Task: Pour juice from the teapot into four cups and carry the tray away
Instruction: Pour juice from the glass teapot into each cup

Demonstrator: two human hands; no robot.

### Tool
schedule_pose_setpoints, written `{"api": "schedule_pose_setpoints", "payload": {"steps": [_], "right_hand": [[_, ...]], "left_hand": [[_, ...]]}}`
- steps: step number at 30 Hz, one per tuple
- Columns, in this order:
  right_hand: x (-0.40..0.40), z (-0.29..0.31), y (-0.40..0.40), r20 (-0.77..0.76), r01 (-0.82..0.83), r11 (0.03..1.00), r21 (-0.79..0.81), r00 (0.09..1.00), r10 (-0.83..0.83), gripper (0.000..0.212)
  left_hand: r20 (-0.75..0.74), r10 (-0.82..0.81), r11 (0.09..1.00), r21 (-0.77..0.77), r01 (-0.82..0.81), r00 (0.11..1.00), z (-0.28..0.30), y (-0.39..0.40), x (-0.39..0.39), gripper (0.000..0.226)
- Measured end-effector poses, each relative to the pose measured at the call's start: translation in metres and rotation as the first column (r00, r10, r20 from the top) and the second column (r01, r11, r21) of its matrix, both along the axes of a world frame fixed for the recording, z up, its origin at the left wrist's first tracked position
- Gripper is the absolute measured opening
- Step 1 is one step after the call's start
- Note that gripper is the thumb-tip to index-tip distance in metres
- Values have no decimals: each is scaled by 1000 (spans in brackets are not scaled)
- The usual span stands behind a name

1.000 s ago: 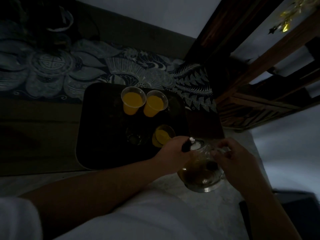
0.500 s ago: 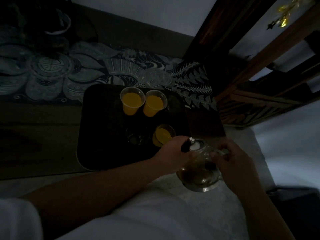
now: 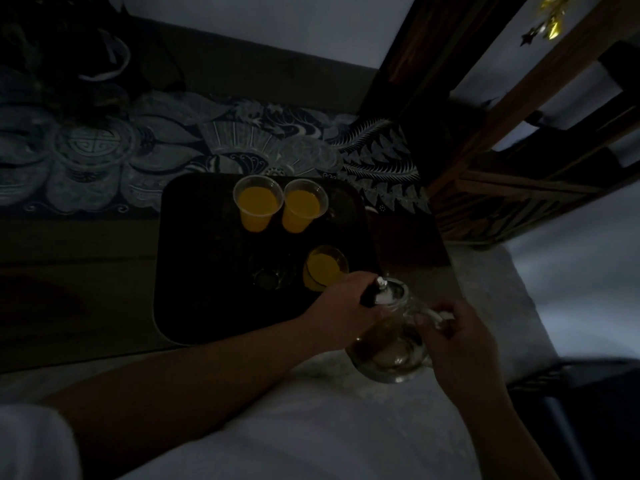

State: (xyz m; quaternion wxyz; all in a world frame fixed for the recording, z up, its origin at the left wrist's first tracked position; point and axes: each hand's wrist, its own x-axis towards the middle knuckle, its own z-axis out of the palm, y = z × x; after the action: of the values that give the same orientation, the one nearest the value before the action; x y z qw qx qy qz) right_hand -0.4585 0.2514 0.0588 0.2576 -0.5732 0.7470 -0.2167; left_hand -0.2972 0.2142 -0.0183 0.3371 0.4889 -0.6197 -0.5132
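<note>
A dark tray [image 3: 194, 271] lies on the table. Two clear cups of orange juice [image 3: 258, 204] [image 3: 304, 206] stand at its far side. A third juice cup [image 3: 325, 268] stands near the tray's right front. Left of it a fourth cup [image 3: 270, 277] looks dark and without juice. A glass teapot [image 3: 391, 344] is held just right of the tray's front corner. My left hand [image 3: 343, 313] holds the knob of its lid [image 3: 491, 296]. My right hand [image 3: 453, 344] grips its handle.
A patterned blue-and-white cloth [image 3: 138, 154] covers the table behind the tray. A dark wooden frame [image 3: 502, 161] stands at the right. Pale fabric [image 3: 311, 420] fills the foreground. A dark object [image 3: 588, 403] sits at the lower right.
The teapot and both hands have barely shifted; the view has drifted slightly. The cups stand as before.
</note>
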Motion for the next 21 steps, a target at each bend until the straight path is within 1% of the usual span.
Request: {"api": "schedule_pose_setpoints", "payload": {"steps": [3,9,14,18,21], "right_hand": [[-1,-8,5,18,39,999,12,999,-39,15],[-2,-17,17,38,61,997,-50,998,-60,14],[0,-18,19,40,64,994,-84,997,-61,14],[3,-13,20,24,22,990,-138,1000,-19,13],[7,-8,19,10,-10,989,-147,1000,12,12]], "left_hand": [[28,-19,1000,-24,20,999,-6,0,-1,38],[64,-36,999,-13,37,997,-9,3,-2,56],[46,-26,999,-36,28,999,-3,5,1,51],[32,4,997,-73,-1,999,4,5,5,52],[31,28,996,-86,-25,999,12,5,11,53]]}}
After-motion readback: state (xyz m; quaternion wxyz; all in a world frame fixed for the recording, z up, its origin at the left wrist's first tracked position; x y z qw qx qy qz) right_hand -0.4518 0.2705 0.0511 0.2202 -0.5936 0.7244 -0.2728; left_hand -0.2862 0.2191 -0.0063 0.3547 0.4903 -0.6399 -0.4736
